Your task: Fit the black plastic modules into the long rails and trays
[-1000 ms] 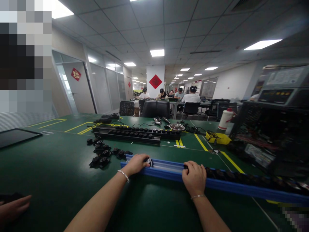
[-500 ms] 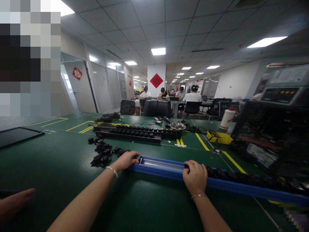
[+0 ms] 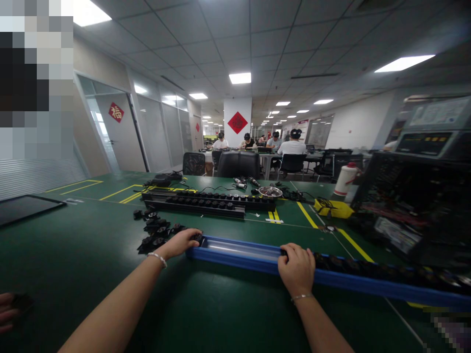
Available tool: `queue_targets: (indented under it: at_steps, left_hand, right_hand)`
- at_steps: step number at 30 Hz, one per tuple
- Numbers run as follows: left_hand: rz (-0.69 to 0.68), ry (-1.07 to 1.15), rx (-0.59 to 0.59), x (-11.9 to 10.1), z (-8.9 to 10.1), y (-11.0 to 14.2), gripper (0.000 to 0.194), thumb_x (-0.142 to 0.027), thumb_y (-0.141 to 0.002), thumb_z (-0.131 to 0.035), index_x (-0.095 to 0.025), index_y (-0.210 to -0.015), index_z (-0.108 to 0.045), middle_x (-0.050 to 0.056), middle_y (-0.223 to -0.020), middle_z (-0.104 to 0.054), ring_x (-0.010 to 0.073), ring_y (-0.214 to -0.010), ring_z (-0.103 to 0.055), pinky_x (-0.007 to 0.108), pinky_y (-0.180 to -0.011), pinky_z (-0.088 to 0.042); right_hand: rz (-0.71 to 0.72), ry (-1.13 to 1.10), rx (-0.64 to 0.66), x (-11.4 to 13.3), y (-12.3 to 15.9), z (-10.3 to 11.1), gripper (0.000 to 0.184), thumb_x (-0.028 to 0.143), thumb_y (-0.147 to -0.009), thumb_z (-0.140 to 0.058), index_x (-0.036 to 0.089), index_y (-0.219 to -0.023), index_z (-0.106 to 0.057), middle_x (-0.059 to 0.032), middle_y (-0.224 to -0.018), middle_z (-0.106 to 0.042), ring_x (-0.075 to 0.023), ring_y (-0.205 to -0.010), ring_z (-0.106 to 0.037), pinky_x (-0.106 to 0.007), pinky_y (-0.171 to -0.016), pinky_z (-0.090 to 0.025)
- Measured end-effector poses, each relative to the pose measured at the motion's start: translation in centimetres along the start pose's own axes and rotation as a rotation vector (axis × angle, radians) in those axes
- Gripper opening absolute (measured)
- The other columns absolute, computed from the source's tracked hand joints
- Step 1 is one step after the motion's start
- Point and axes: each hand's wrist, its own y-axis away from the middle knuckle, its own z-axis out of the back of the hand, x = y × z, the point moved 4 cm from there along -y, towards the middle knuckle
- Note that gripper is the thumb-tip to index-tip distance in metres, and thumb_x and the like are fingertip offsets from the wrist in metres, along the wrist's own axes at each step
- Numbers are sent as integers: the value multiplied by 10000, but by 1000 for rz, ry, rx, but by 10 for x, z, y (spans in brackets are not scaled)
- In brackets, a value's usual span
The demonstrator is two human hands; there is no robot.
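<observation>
A long blue channel rail [image 3: 235, 255] lies across the green table, running out at the right. Its right stretch carries a row of small black modules [image 3: 342, 264]; the stretch between my hands is bare inside. My left hand [image 3: 182, 243] is closed around a black module [image 3: 197, 238] at the rail's left end. My right hand [image 3: 297, 264] grips the rail from above, fingers curled over the near end of the module row, with dark plastic showing at its fingertips. Loose black modules [image 3: 152, 233] lie piled left of the rail.
Another person's hand [image 3: 6, 313] with a dark object is at the left edge. Behind the rail lie black rails [image 3: 221, 211] with modules, a metal dish [image 3: 271, 191], a yellow tray [image 3: 333, 209] and a white bottle [image 3: 346, 179]. Dark equipment [image 3: 408, 211] stands at right.
My left hand and the rail's left end have shifted left, leaving a longer bare stretch. My right hand has hardly moved. The other person's hand has drawn back left, a dark object now showing.
</observation>
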Motion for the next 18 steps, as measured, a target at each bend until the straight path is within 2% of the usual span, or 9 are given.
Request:
queue_targets:
  at_steps: [7, 13, 18]
  left_hand:
    - [-40, 35, -18, 13, 5, 0, 371, -240, -692, -517, -195, -1055, -574, 47, -1242, -563, 202, -1152, -490, 317, -1019, -336]
    - [-23, 70, -7, 25, 3, -4, 410, -270, -670, -530, -187, -1068, -580, 69, -1259, -557, 231, -1166, -490, 334, -1018, -347]
    - [4, 54, 4, 25, 8, 0, 421, -266, -676, -521, -188, -1086, -577, 62, -1222, -585, 228, -1144, -509, 324, -1000, -361]
  right_hand:
    - [-4, 9, -7, 1, 0, 1, 253, 147, -703, -440, 189, -848, -643, -55, -951, -641, -194, -920, -536, -404, -1004, -227]
    - [1, 7, -13, 2, 0, 3, 247, 144, -702, -444, 191, -844, -640, -55, -945, -644, -198, -915, -541, -411, -1001, -232]
    - [1, 7, -23, 2, 0, 3, 246, 140, -700, -444, 190, -838, -643, -57, -939, -646, -200, -915, -544, -414, -1001, -235]
